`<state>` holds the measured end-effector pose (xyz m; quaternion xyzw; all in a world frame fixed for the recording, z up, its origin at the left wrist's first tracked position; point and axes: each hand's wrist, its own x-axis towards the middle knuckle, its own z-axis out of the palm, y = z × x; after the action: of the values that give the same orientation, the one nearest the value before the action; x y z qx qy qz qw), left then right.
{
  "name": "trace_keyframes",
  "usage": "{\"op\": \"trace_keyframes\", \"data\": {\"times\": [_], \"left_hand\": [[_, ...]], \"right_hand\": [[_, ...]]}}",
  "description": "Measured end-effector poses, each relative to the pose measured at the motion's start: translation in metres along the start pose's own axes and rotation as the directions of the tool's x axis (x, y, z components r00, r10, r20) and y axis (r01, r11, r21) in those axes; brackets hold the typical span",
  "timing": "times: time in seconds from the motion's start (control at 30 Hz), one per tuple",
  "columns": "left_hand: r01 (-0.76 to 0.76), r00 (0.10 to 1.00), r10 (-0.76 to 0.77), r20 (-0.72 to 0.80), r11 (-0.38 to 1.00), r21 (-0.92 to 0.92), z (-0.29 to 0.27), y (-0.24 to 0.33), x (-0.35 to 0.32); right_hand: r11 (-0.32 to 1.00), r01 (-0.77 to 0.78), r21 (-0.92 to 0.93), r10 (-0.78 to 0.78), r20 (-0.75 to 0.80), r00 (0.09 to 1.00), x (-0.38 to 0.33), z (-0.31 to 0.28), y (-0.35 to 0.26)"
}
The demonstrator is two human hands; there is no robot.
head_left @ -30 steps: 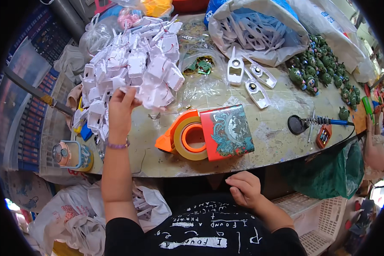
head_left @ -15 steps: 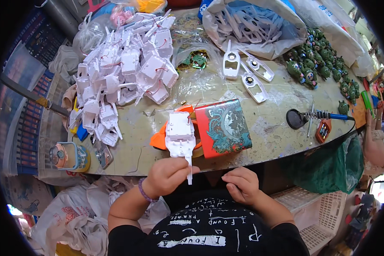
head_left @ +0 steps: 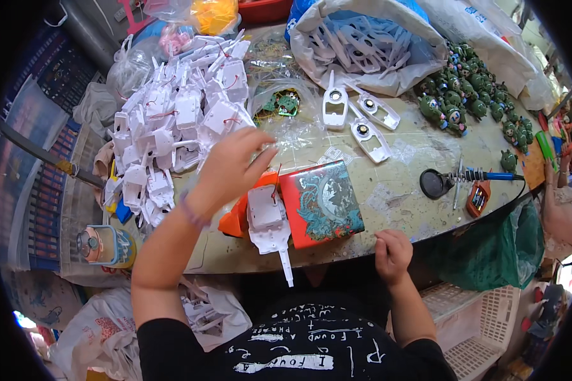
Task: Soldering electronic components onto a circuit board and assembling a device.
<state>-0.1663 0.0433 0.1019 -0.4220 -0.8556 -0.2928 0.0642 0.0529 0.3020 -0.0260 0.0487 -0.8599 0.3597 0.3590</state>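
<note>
A white plastic housing [head_left: 268, 216] lies handle toward me at the front of the table, with a red wire at its far end. It rests against an orange tape dispenser [head_left: 235, 216], left of a red tin box with a blue-green dragon design [head_left: 327, 202]. Above and just beyond the housing is my left hand [head_left: 235, 162], thumb and forefinger apart, nothing seen between them. It reaches toward green circuit boards [head_left: 285, 103] in a clear plastic bag. My right hand [head_left: 394, 254] is loosely curled at the table's front edge, right of the tin box, with nothing visible in it.
White housings [head_left: 165, 120] are heaped at left, beside a drink jug [head_left: 107, 246]. Three white frames, one being [head_left: 370, 138], lie before a sack [head_left: 362, 47] of similar parts. Green figurines [head_left: 454, 95], a soldering iron [head_left: 496, 175] and its round stand [head_left: 436, 184] are at right.
My left hand has let go of the housing's handle and moved up and away toward the circuit boards. The housing now lies beside the tin box. My right hand has shifted right.
</note>
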Motion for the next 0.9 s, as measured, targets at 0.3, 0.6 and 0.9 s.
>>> {"op": "trace_keyframes", "data": {"times": [0.3, 0.6, 0.9], "left_hand": [[0.252, 0.91, -0.375, 0.179, 0.84, 0.48, 0.102, -0.097, 0.125], [0.289, 0.92, -0.373, 0.117, 0.851, 0.439, 0.083, -0.065, 0.109], [0.372, 0.919, -0.331, 0.215, 0.908, -0.194, 0.018, -0.009, 0.035]], "right_hand": [[0.984, 0.08, -0.157, -0.098, -0.11, 0.989, -0.004, 0.017, 0.011], [0.975, 0.115, -0.191, -0.132, -0.077, 0.988, 0.002, 0.016, 0.011], [0.992, -0.11, 0.069, 0.118, -0.121, 0.986, 0.025, 0.007, -0.011]]}}
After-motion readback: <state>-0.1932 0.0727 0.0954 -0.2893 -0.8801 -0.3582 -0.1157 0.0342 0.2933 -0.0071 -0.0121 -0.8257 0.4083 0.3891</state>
